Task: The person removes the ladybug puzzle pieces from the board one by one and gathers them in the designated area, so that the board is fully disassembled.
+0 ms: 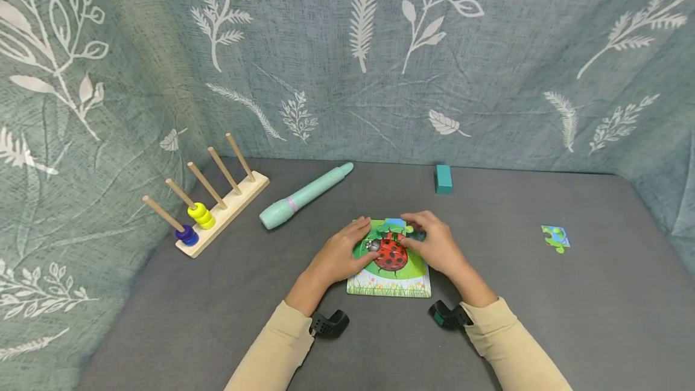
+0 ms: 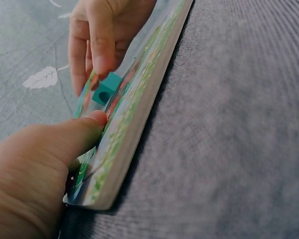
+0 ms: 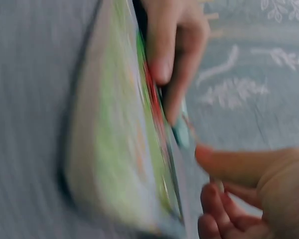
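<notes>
- Your puzzle (image 1: 390, 273) showed a red ladybird (image 1: 392, 256) with black spots on green, above a pale strip patterned with flowers and green grass.
- The loose piece (image 1: 557, 238) you had was blue and green.
- Your sleeves (image 1: 274, 346) were beige, your wrist cameras (image 1: 330, 324) black.
- You had a teal block (image 1: 443, 179) and a mint tube (image 1: 309, 193) banded pink.
- Your pale wood-coloured rack (image 1: 234, 205) carried blue rings (image 1: 187, 235) and yellow rings (image 1: 201, 215).
- Behind your dark grey tabletop (image 1: 608, 306), blue-green cloth (image 1: 315, 17) bore white leaves and sprigs.

R wrist vw: puzzle (image 3: 114, 139) blurred, L hand (image 3: 187, 42) part. cut off
</notes>
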A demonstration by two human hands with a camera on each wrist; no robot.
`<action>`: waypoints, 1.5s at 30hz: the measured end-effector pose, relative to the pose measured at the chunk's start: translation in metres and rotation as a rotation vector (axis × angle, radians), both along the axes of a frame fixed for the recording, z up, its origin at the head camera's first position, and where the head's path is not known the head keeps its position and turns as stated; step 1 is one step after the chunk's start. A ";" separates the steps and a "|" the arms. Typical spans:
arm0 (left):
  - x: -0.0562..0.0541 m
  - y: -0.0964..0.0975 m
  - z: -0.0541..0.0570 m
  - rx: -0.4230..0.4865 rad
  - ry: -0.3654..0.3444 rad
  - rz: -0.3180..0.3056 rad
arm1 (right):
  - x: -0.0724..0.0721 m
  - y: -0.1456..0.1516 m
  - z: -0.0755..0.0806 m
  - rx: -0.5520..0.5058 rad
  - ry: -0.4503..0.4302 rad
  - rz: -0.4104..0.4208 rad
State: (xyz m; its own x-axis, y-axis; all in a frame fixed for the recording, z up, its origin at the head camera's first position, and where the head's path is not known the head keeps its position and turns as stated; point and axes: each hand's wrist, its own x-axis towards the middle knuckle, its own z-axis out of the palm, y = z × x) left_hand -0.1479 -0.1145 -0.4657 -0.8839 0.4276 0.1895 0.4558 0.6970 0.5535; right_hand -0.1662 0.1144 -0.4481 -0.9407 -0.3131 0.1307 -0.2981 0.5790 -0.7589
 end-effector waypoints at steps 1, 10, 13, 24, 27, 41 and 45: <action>0.000 0.000 0.000 -0.002 -0.007 0.000 | 0.000 0.004 0.001 -0.001 -0.011 -0.003; 0.000 0.002 -0.001 -0.006 0.005 -0.020 | -0.009 0.057 0.009 0.035 -0.056 -0.023; 0.000 0.002 -0.001 0.002 0.015 -0.013 | -0.011 0.079 0.010 0.055 -0.055 -0.026; -0.001 0.002 0.000 0.001 -0.006 -0.005 | -0.003 0.157 0.013 0.107 -0.039 -0.073; -0.001 0.001 0.000 -0.001 -0.015 -0.002 | -0.003 0.171 0.010 0.113 -0.045 -0.093; 0.000 0.000 0.000 -0.001 -0.033 -0.004 | -0.001 0.188 0.004 0.174 -0.122 -0.096; -0.001 0.000 0.000 -0.003 -0.041 -0.005 | -0.001 0.187 0.005 0.179 -0.125 -0.080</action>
